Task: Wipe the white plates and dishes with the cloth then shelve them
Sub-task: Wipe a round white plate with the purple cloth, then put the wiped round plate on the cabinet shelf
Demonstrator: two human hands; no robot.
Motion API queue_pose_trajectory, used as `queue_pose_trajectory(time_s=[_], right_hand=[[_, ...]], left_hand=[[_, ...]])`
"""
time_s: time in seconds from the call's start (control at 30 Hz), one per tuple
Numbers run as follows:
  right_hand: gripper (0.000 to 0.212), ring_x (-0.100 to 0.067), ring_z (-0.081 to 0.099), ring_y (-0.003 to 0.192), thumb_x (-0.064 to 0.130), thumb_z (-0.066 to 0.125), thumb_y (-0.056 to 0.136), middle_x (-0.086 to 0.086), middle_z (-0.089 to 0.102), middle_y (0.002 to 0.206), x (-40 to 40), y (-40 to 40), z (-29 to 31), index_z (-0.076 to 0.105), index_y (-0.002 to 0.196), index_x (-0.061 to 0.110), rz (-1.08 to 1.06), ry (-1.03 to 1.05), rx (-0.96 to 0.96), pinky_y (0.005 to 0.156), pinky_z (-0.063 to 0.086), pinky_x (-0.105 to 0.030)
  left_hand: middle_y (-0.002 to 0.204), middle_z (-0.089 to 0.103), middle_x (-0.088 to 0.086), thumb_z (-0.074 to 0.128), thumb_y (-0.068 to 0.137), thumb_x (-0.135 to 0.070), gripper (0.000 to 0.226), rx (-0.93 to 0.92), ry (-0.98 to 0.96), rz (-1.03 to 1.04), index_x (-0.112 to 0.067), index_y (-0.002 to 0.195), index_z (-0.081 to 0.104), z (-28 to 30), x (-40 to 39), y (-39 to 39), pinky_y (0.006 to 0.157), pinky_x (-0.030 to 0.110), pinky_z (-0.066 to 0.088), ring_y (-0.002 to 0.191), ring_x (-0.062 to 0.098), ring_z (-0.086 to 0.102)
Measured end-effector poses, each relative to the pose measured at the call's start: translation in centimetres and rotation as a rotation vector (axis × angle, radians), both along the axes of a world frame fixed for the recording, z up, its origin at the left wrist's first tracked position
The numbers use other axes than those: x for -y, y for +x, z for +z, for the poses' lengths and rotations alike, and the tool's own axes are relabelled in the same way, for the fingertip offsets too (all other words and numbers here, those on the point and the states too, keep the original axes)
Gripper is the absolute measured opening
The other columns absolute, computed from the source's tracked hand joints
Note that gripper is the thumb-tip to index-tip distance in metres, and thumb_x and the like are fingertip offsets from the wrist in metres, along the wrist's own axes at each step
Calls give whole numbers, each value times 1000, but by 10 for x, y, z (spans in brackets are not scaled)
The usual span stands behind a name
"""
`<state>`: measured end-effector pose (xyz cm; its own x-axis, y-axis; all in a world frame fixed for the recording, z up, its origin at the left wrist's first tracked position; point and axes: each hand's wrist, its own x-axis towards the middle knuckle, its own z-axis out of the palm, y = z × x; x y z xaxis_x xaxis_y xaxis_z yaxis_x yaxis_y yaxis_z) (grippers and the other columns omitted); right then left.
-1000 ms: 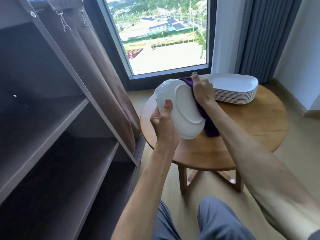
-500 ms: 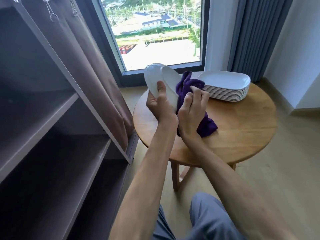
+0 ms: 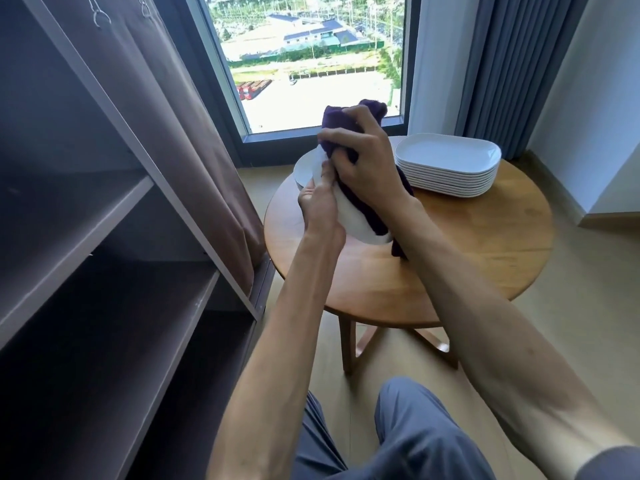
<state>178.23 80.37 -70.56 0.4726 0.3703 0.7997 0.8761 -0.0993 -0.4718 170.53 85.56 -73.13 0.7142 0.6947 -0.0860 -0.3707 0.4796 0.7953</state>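
My left hand (image 3: 317, 202) grips a white dish (image 3: 353, 221) by its near edge and holds it tilted above the left part of the round wooden table (image 3: 467, 258). A purple cloth (image 3: 337, 124) lies bunched over the dish, and my right hand (image 3: 363, 157) grips that cloth and presses it against the dish's upper side. Much of the dish is hidden behind both hands and the cloth. A stack of several white oblong plates (image 3: 448, 164) stands at the far right of the table.
A dark open shelf unit (image 3: 104, 237) with bare shelves fills the left side. A brown curtain (image 3: 194, 161) hangs between it and the table. A window and grey curtains are behind the table. My knees in blue-grey trousers (image 3: 408, 438) are at the bottom.
My right hand with the cloth has moved from beside the dish up onto its top. The dish has tipped from nearly upright to lower and flatter in my left hand.
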Motion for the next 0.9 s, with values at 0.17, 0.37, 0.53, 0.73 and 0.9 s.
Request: queue_pose_trajectory(time_s=[0.17, 0.37, 0.53, 0.73, 0.9], right_hand=[[32, -20, 61, 101, 8, 51, 91, -11, 65, 115, -5, 42, 11, 79, 106, 13, -147, -45, -255, 81, 42, -10], [32, -26, 60, 91, 9, 47, 92, -15, 66, 102, 12, 49, -34, 77, 103, 12, -391, 148, -513, 75, 38, -22], [32, -38, 60, 101, 17, 49, 90, -20, 68, 107, 30, 38, -74, 79, 103, 14, -460, -168, -594, 83, 43, -34], [49, -13, 61, 94, 37, 47, 91, -13, 67, 106, 28, 17, -31, 67, 126, 9, -143, 173, -999, 84, 44, -36], [74, -25, 49, 133, 64, 58, 87, -5, 51, 147, 20, 9, 10, 44, 148, 25, 384, 253, -1159, 110, 39, -48]], left_hand=[[92, 77, 9, 59, 105, -20, 18, -5, 84, -45, -12, 99, 75, -10, 15, -9, 80, 42, 64, 84, 27, 73], [85, 76, -1, 62, 103, -21, 26, -8, 283, 25, -22, 85, 81, -11, 1, -26, 72, 37, 61, 79, 18, 70], [79, 73, -13, 65, 97, -29, 21, 43, 466, 160, -30, 82, 80, 7, -20, -39, 68, 29, 59, 78, 7, 68], [65, 60, -12, 64, 97, -32, 25, -106, 1163, 242, -11, 84, 70, 23, -19, -37, 52, 22, 41, 61, 12, 58], [64, 64, 5, 70, 95, -23, 16, -285, 1846, 143, -9, 91, 77, 21, -26, -45, 55, 32, 31, 56, 31, 51]])
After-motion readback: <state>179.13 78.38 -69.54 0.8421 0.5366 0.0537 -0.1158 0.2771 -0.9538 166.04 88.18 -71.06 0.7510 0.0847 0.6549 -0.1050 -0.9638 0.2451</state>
